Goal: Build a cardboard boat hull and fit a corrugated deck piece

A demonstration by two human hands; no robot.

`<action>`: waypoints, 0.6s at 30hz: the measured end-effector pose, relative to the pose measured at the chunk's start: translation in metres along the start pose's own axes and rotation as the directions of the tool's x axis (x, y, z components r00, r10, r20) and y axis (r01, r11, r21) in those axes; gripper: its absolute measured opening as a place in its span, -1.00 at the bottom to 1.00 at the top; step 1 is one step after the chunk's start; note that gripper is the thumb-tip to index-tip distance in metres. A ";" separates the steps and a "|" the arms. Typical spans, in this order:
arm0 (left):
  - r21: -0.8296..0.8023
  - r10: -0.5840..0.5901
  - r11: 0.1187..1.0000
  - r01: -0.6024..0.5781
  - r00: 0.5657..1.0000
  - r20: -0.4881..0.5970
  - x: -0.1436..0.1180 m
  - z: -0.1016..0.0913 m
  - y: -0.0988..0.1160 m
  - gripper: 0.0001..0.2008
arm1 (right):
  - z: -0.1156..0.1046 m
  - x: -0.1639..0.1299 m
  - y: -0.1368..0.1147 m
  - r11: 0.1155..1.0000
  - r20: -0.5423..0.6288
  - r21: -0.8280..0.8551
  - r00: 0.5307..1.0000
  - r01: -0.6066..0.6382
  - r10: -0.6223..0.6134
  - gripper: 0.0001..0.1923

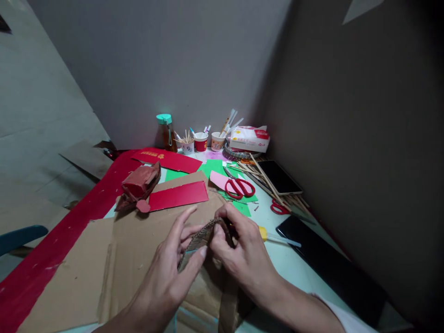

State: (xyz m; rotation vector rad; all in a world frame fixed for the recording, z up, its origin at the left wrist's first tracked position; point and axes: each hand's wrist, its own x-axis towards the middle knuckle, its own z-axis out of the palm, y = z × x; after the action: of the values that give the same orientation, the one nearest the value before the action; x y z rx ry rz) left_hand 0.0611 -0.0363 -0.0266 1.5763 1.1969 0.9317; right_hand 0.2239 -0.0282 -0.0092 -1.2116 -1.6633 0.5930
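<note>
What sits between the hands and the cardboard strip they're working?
Nothing visible. The left hand and right hand both pinch the cardboard strip directly, above the cardboard sheet. The red scissors lie farther back, apart from the hands.

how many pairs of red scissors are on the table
2. One pair of red scissors lies on the green paper; a second pair sits right of it, partly hidden under the wooden sticks.
</note>
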 end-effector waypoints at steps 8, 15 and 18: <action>0.038 -0.049 0.998 0.045 0.992 0.115 0.007 0.001 0.012 -0.64 | -0.007 0.005 -0.004 0.996 0.066 0.025 0.994 -0.089 0.088 -0.94; -0.008 -0.057 0.998 0.059 0.986 0.155 0.006 0.006 0.010 -0.65 | 0.000 0.001 0.002 0.999 0.054 -0.048 0.998 -0.011 0.013 -0.95; -0.005 -0.061 0.998 0.062 0.991 0.117 0.009 0.005 0.008 -0.67 | 0.000 0.000 0.006 0.998 0.094 -0.061 0.995 0.032 -0.026 -0.94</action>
State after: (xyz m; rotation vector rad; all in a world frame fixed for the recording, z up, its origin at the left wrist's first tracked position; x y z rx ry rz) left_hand 0.0701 -0.0301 -0.0197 1.5568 1.1513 0.7931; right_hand 0.2263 -0.0255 -0.0143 -1.2180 -1.7867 0.5912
